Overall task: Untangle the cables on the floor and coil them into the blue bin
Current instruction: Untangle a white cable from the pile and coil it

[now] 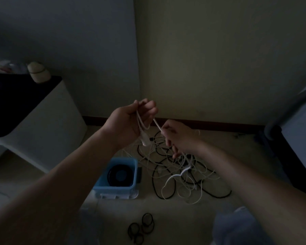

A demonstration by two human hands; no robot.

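Nearest, at 6 o'clock on the floor (pixel 166 218), lies a cluster of small black loops (pixel 142 227), apart from everything else. At 5 o'clock a patch of pale fabric (pixel 237 227) fills the lower edge; the dim light hides what it is.

Farther out sits the blue bin (pixel 113 189), upright and open, with a coiled black cable (pixel 111 175) lying flat in its bottom. At 3 o'clock from the bin, just beside it, the tangle of cables (pixel 180 167) spreads over the floor, thin white leads and thicker black ones crossing each other, not sorted.

Above the tangle both bare arms reach forward. The left hand (pixel 129 121), at 11 o'clock from the tangle, is raised palm inward, its fingers curled round several loops of a white cable (pixel 156 123); a white connector (pixel 145 141) hangs below the palm. The right hand (pixel 178 137), at 4 o'clock from the left one and near it, pinches the same white cable between thumb and fingers, and the short stretch between the hands runs taut. Strands trail from the right hand down into the tangle.

At 9 o'clock stands a white cabinet (pixel 48 121) with a black top (pixel 16 103), and a pale rounded object (pixel 38 72) rests at its far corner. A dark baseboard (pixel 210 124) runs along the wall behind the hands, and dark furniture (pixel 290 156) stands at 3 o'clock.
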